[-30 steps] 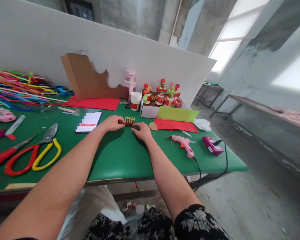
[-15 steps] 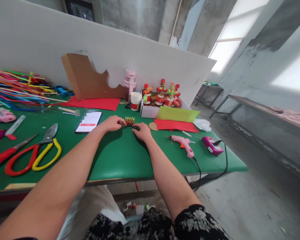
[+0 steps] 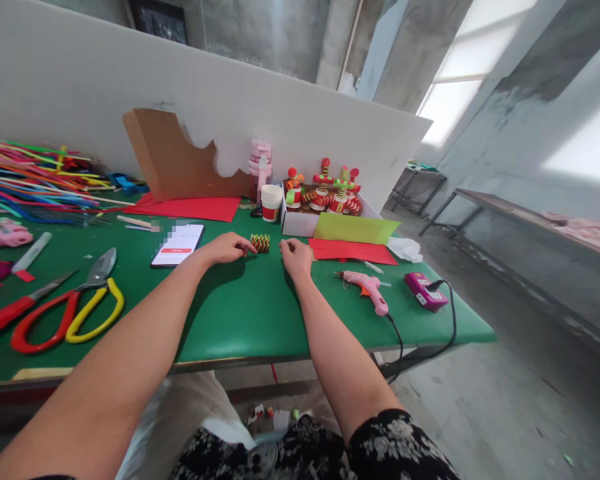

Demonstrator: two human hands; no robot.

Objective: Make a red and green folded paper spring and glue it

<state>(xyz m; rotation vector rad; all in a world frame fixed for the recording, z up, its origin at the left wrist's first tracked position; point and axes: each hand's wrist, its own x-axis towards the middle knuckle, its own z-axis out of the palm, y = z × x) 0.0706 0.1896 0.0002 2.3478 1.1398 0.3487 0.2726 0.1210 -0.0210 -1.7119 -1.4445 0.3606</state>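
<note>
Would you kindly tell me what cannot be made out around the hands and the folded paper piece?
Head view only:
- Left hand fingertips: curled under, so contact with the folded paper piece is unclear.
- Right hand: whether it pinches anything is too small to tell.
- Phone screen: blurred, unreadable.
- Red-handled tool: cut off by the left edge.

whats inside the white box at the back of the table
Inside the white box stand several small craft figures in red, green and yellow, with round red tops. Their bases and the box floor are hidden by the front wall and the green sheet.
</note>
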